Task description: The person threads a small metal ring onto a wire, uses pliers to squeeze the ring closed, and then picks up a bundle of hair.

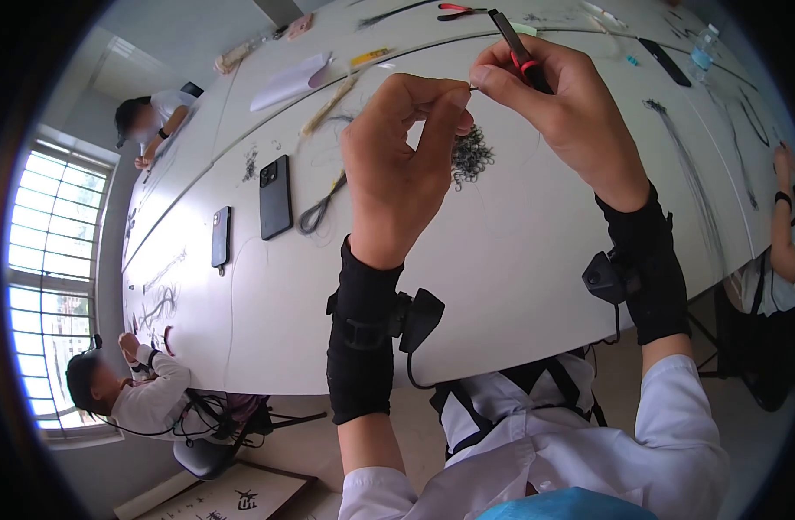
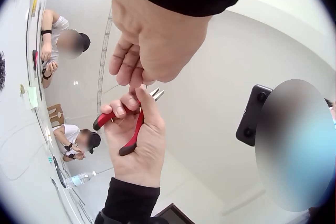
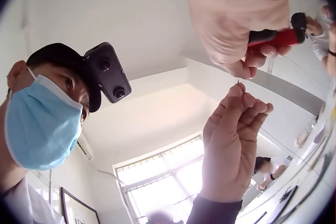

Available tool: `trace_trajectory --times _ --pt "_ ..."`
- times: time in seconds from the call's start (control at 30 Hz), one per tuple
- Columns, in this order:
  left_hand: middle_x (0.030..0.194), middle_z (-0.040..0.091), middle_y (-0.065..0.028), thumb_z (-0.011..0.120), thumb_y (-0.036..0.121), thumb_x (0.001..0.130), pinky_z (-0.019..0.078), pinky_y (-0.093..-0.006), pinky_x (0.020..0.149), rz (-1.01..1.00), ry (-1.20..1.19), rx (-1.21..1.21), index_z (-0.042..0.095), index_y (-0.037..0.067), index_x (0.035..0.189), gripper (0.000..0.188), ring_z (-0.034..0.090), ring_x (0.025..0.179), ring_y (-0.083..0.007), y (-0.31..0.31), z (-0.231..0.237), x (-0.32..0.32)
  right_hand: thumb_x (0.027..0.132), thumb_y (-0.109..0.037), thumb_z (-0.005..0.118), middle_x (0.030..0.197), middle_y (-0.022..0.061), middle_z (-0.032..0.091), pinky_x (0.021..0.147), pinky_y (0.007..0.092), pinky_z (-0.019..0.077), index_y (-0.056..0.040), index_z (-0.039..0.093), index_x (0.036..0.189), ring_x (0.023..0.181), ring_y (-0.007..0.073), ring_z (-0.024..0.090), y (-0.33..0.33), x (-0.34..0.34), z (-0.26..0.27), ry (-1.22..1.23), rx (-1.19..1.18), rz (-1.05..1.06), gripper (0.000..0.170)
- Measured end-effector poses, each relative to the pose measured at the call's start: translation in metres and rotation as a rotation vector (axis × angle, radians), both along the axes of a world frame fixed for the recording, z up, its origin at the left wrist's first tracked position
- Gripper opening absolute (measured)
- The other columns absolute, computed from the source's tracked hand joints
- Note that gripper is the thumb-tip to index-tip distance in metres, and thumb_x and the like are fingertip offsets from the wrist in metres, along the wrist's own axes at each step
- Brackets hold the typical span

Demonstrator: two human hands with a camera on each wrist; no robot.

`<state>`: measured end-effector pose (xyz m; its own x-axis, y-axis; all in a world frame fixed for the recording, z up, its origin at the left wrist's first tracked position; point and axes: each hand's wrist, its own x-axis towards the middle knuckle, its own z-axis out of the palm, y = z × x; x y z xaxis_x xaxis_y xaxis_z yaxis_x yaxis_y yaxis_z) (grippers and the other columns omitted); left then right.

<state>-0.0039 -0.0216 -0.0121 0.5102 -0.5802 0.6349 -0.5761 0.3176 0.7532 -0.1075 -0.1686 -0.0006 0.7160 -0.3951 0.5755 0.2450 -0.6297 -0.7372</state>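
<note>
Both hands are raised over the table and meet at the fingertips. With thumb and forefinger, my left hand [image 1: 406, 147] pinches a short thin dark wire [image 3: 239, 80]. My right hand [image 1: 562, 104] holds pliers [image 2: 137, 132] with red and black handles against its palm. The metal jaws of the pliers stick out past the thumb in the left wrist view. The right thumb and forefinger come close to the wire's other end. Below the hands on the table lies a pile of small curled dark wire pieces [image 1: 474, 158], partly hidden by the left hand.
Two phones, one large [image 1: 276, 198] and one small [image 1: 221, 236], lie left of the hands. A looped wire bundle [image 1: 312, 217] is beside them. Long wire strands [image 1: 688, 165] and a water bottle [image 1: 703, 50] are at the right. Other people sit around the white table [image 1: 501, 286].
</note>
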Motion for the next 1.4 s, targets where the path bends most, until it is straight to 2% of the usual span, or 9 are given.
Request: trace_trajectory --times 0.17,0.27,0.4,0.63,0.77,0.93,1.27,1.33,1.4 --pt "0.082 0.071 -0.0092 0.065 0.002 0.096 0.0554 -0.0269 0.075 0.071 -0.012 -0.081 0.063 -0.005 0.092 0.008 0.069 0.075 -0.0134 -0.003 -0.004 0.004 0.092 -0.025 0.069 0.07 0.0053 0.057 0.061 0.0285 0.0451 -0.0015 0.067 0.092 0.062 0.0131 0.053 0.014 -0.007 0.01 0.137 0.041 0.005 0.023" --pt "0.082 0.071 -0.0098 0.066 0.001 0.095 0.0555 -0.0268 0.074 0.089 -0.028 -0.095 0.063 -0.004 0.092 0.006 0.07 0.075 -0.0142 -0.005 -0.006 0.007 0.095 -0.02 0.067 0.071 -0.001 0.057 0.064 0.0246 0.0413 -0.0021 0.066 0.094 0.066 0.0077 0.049 0.019 -0.01 0.011 0.112 -0.094 -0.002 0.018" --pt "0.082 0.072 -0.0109 0.067 0.0 0.092 0.055 -0.0271 0.071 0.111 -0.118 -0.045 0.064 -0.003 0.093 0.004 0.07 0.073 -0.0162 -0.006 -0.011 0.011 0.095 -0.019 0.068 0.072 0.0012 0.058 0.066 0.0237 0.0415 -0.0017 0.065 0.094 0.067 0.0073 0.049 0.02 -0.011 0.011 0.0 -0.231 -0.034 0.018" --pt "0.084 0.072 -0.0111 0.068 -0.001 0.092 0.0543 -0.0276 0.067 0.091 -0.155 0.041 0.064 -0.002 0.093 0.004 0.071 0.072 -0.0179 -0.005 -0.009 0.002 0.097 -0.026 0.068 0.074 -0.003 0.055 0.066 0.0216 0.0381 -0.003 0.067 0.095 0.07 0.0062 0.047 0.003 -0.01 0.017 0.083 -0.026 0.054 0.023" --pt "0.083 0.072 -0.0108 0.068 -0.002 0.091 0.0544 -0.0269 0.068 0.061 -0.153 -0.001 0.063 -0.003 0.093 0.005 0.071 0.072 -0.0178 -0.005 -0.009 0.002 0.094 -0.029 0.07 0.081 0.0051 0.068 0.074 0.0252 0.0477 -0.0018 0.072 0.1 0.076 0.0132 0.063 -0.006 -0.003 0.007 0.057 0.077 0.112 0.027" --pt "0.081 0.069 -0.0072 0.066 0.002 0.097 0.053 -0.0237 0.07 0.066 -0.157 -0.015 0.065 -0.005 0.097 0.007 0.064 0.073 -0.0092 -0.005 -0.009 0.001 0.094 -0.032 0.071 0.083 0.003 0.068 0.077 0.0222 0.0453 -0.0025 0.073 0.1 0.081 0.0105 0.062 -0.008 -0.002 0.006 0.129 0.207 0.144 0.03" --pt "0.079 0.07 -0.0093 0.066 0.003 0.096 0.0535 -0.025 0.07 0.073 0.029 -0.078 0.062 -0.004 0.094 0.008 0.066 0.071 -0.0122 -0.007 -0.01 0.004 0.095 -0.027 0.068 0.07 -0.0004 0.054 0.062 0.0254 0.0382 -0.0017 0.068 0.094 0.065 0.0088 0.047 0.008 -0.013 0.017 0.088 0.023 0.093 0.025" --pt "0.079 0.069 -0.0088 0.065 0.005 0.097 0.0531 -0.0247 0.069 -0.013 0.116 -0.106 0.062 -0.005 0.094 0.012 0.065 0.071 -0.0115 -0.005 -0.006 0.003 0.096 -0.022 0.065 0.07 -0.0046 0.047 0.061 0.023 0.0311 -0.0033 0.065 0.091 0.066 0.0049 0.04 0.012 -0.012 0.014 0.092 0.014 0.089 0.02" --pt "0.078 0.068 -0.0086 0.065 0.008 0.098 0.0526 -0.0242 0.069 -0.079 0.19 -0.13 0.061 -0.006 0.094 0.015 0.064 0.071 -0.011 -0.003 -0.002 0.001 0.096 -0.02 0.066 0.07 -0.0034 0.049 0.061 0.0218 0.0343 -0.0023 0.065 0.092 0.065 0.0051 0.042 0.014 -0.01 0.012 0.079 -0.009 0.058 0.019"
